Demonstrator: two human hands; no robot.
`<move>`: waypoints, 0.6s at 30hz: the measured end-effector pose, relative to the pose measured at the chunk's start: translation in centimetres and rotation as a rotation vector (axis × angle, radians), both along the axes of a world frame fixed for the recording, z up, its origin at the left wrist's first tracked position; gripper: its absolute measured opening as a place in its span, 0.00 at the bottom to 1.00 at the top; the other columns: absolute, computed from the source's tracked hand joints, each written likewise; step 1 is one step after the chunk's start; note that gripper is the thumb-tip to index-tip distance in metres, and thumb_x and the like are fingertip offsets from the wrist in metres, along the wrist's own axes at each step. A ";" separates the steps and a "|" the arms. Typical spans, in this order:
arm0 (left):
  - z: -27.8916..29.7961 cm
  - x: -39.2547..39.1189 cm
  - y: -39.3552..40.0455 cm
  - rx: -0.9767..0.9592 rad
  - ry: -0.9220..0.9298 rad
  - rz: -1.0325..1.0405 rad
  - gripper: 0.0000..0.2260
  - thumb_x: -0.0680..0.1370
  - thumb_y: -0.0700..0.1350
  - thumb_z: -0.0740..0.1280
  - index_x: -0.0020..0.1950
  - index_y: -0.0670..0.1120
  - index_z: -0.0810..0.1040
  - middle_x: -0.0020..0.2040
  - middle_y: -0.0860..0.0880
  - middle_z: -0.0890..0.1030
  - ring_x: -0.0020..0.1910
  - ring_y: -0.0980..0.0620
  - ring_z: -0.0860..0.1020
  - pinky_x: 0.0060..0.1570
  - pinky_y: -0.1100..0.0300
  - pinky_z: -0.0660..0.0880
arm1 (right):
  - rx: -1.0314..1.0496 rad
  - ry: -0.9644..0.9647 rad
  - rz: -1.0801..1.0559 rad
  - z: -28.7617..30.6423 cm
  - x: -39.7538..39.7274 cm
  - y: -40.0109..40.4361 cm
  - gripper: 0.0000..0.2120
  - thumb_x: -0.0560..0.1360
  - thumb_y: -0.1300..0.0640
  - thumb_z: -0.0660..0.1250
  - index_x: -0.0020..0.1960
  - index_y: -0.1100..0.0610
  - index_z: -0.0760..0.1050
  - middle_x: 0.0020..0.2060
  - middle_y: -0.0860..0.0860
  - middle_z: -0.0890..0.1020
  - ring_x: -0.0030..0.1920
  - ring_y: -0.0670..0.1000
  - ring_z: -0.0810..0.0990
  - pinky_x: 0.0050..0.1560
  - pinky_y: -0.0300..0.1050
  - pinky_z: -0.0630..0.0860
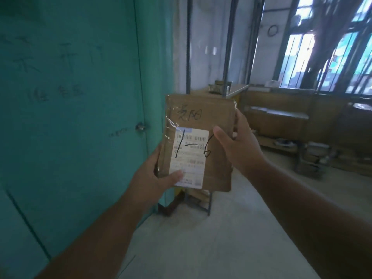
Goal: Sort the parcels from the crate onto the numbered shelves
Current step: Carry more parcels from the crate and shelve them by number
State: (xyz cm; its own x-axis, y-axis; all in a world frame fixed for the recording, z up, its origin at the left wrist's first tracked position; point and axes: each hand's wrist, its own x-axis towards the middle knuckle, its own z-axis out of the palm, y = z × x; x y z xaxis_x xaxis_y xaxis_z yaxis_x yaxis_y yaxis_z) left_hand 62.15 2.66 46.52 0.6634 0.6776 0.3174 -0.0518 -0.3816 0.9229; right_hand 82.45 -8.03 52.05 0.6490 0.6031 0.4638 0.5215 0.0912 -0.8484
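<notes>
Fingers (240,125) of both hands clasp our "1-6" parcel (203,141) | unshelved; crate, numbered shelves unseen.

A green door (70,97) closes off the left side. Ahead, a metal rack (209,93) stands in the way, with stacked boxes (277,121) along the right; bare floor (231,228) between them leaves open passage.

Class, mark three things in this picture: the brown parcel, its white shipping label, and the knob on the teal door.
brown parcel (217,109), head view, upper bare cardboard.
white shipping label (190,154), head view, middle of the sticker.
door knob (140,126), head view, the metal knob itself.
</notes>
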 end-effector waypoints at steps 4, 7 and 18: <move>1.0 8.5 2.1 0.001 0.025 -0.104 0.25 0.74 0.38 0.75 0.62 0.63 0.74 0.54 0.61 0.85 0.53 0.60 0.83 0.53 0.62 0.80 | -0.003 -0.036 -0.123 1.1 7.5 0.0 0.31 0.76 0.45 0.70 0.74 0.41 0.61 0.64 0.50 0.74 0.57 0.52 0.81 0.45 0.47 0.85; 1.9 16.5 2.3 0.022 0.044 -0.192 0.22 0.74 0.42 0.75 0.58 0.64 0.74 0.48 0.68 0.84 0.49 0.66 0.82 0.49 0.65 0.81 | 0.025 -0.065 -0.242 1.6 14.1 -1.6 0.30 0.77 0.47 0.70 0.74 0.41 0.61 0.64 0.50 0.75 0.56 0.50 0.81 0.47 0.47 0.84; 0.2 47.0 -0.1 -0.040 0.038 -0.303 0.34 0.73 0.40 0.76 0.75 0.58 0.68 0.54 0.62 0.84 0.52 0.62 0.83 0.54 0.57 0.81 | 0.017 -0.180 -0.441 0.3 41.3 -6.5 0.36 0.75 0.44 0.70 0.77 0.35 0.55 0.65 0.49 0.75 0.59 0.52 0.81 0.51 0.56 0.84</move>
